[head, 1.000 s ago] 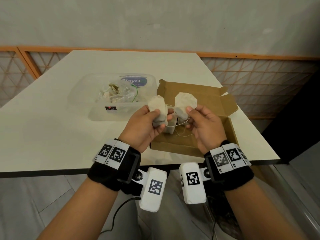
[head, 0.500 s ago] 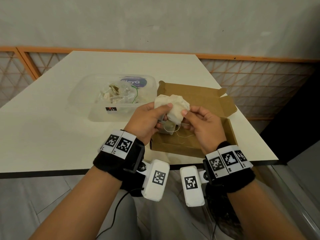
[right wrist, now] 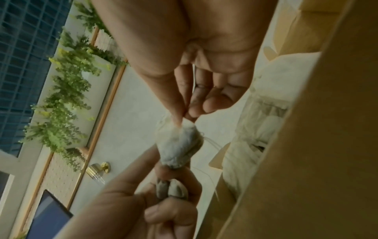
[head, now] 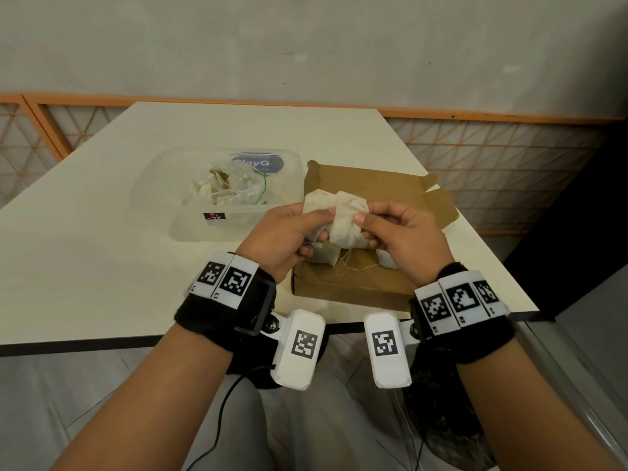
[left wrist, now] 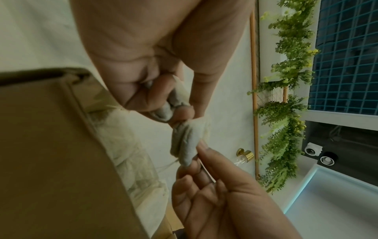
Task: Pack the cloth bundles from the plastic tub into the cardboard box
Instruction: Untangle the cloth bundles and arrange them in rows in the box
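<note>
Both hands hold cream cloth bundles (head: pixel 343 215) together just above the open cardboard box (head: pixel 353 283). My left hand (head: pixel 289 232) grips one bundle (left wrist: pixel 163 110) with curled fingers, thumb on top. My right hand (head: pixel 390 229) pinches the neighbouring bundle (right wrist: pixel 178 145) between thumb and forefinger. Loose threads hang from the bundles into the box. Pale bundles (head: pixel 385 258) lie inside the box under the hands. The clear plastic tub (head: pixel 217 192) stands left of the box and holds a crumpled clear bag with more cloth pieces (head: pixel 217 188).
The white table (head: pixel 102 249) carries the tub and box near its front right corner. The box's lid flap (head: pixel 438 205) stands open at the back right. Orange lattice railings run behind the table. A black cable hangs below my left wrist.
One second ago the two bundles were held apart, one in each hand. The hands have since come together, and the bundles now press against each other above the box.
</note>
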Motion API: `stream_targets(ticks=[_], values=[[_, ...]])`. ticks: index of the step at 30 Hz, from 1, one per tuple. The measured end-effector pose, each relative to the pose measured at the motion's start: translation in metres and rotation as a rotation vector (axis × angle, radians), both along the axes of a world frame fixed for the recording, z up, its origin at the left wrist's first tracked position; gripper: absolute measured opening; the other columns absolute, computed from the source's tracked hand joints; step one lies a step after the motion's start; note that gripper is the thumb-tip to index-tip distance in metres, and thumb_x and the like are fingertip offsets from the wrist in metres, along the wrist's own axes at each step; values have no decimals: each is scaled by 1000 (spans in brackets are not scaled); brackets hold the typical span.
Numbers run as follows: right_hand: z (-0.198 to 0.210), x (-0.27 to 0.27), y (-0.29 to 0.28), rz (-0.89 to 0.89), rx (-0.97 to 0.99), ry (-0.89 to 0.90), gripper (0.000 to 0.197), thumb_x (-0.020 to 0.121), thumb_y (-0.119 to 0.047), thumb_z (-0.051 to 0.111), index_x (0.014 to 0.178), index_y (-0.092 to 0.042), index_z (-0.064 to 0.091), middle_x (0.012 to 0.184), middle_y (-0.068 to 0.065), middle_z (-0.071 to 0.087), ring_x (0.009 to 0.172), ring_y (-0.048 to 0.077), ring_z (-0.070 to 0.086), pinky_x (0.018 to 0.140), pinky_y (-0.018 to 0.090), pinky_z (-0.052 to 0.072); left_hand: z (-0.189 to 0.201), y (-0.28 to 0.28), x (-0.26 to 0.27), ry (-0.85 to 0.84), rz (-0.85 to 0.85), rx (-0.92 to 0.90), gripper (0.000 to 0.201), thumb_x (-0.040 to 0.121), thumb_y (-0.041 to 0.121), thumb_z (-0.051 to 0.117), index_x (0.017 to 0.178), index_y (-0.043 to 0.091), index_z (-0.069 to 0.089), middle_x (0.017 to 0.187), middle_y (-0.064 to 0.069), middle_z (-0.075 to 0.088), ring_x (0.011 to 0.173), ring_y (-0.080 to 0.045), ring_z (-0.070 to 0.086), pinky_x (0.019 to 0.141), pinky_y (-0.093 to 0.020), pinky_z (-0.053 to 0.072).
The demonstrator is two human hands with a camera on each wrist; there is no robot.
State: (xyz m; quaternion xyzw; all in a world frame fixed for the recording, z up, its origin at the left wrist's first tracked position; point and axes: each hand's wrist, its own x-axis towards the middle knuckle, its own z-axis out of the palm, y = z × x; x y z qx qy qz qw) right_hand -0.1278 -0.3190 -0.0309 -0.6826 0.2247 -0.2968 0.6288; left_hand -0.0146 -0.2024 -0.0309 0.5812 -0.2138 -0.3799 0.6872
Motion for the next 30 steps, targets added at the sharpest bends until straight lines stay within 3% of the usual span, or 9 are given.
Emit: stream_targets(ticks=[4,9,14,17,20,24,27,30], values=[[-1,3,-1,-45,-44,49,17,82,-7,67,97,-1,65,70,1,61,50,-2,55,52,12,46,0,0,-2,-50,-34,0,30,81,28,70,100,4,68,61,-1,53,50,-5,44,40,-13,28],[3,2,0,-63,-94,106,10,82,-11,68,91,-14,64,77,-2,59,64,1,56,61,15,49,-5,-2,1,-142,17,40,24,80,9,71,99,-6,65,52,3,53,47,-6,42,40,-13,31],[28,-3,-13,96,-293,270,44,81,-23,69,121,-17,54,103,-5,59,93,6,58,82,16,48,-4,-2,2,-193,-13,88,19,80,6,71,97,-2,67,52,2,52,44,-5,42,39,-13,31],[45,-1,-18,234,-399,408,27,81,-21,70,107,-17,64,97,0,66,86,6,61,79,13,47,-3,-4,3,-230,-48,113,25,79,7,72,101,-6,66,54,1,52,47,-8,40,39,-14,30],[55,0,-26,226,-509,481,14,79,-17,71,93,-13,70,84,-1,67,74,5,59,68,9,47,-4,-5,5,-195,-39,111,23,81,12,71,98,-3,67,56,1,56,50,-8,40,40,-13,30],[64,-8,-42,166,-644,604,11,79,-18,71,89,-13,70,78,-6,64,69,1,55,55,-1,38,-5,-3,7,-111,-40,73,6,84,14,67,86,8,68,86,-7,71,57,-6,43,42,-13,29],[65,-19,-52,191,-759,784,10,79,-23,71,89,-19,70,78,-9,63,73,4,55,66,10,41,-7,0,11,-113,-44,84,6,85,17,67,85,11,68,91,-7,73,60,-8,40,44,-14,27],[56,-25,-58,294,-626,868,6,77,-21,73,82,-24,70,87,-4,68,83,9,58,79,20,44,-9,0,13,-122,-47,90,7,84,19,68,83,13,70,97,-11,71,62,-9,38,45,-15,26]])
